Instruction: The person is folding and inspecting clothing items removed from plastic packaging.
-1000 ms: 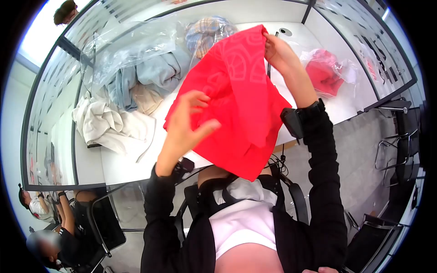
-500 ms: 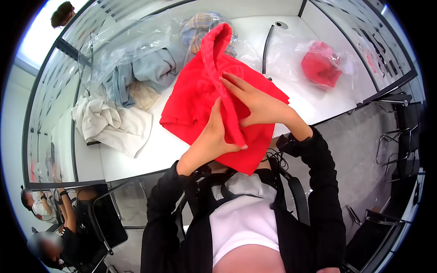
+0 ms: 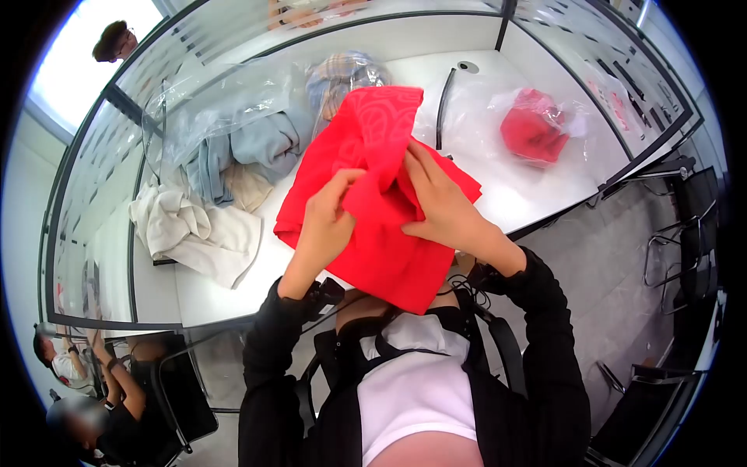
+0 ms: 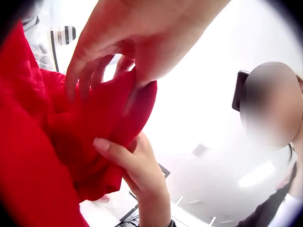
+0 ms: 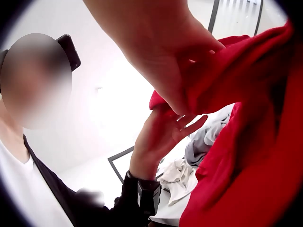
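Observation:
A large red cloth (image 3: 393, 257) with a faint tone-on-tone pattern near its top hangs in folds between my hands, over the table's front edge. My left hand (image 3: 325, 226) grips a fold on its left side, fingers curled. On the other side my right hand (image 3: 447, 206) holds the bunched middle, its fingers partly hidden in the folds. The left wrist view shows the right thumb (image 4: 111, 149) lying on the cloth's face, below the left hand. In the right wrist view the raised edge of the cloth (image 5: 213, 90) passes through the right hand.
To the left on the white table (image 3: 210, 300) lie a white garment (image 3: 194, 233) and light blue garments (image 3: 268, 144), with clear plastic bags (image 3: 233, 86) behind. A bagged plaid item (image 3: 342, 74) is at the back, a bagged red item (image 3: 533, 132) at the right. Low partitions border the table.
The right hand has come down from the cloth's top corner to its middle, and the left hand has taken hold of it. The upright fold has sunk and the patterned top now flops over.

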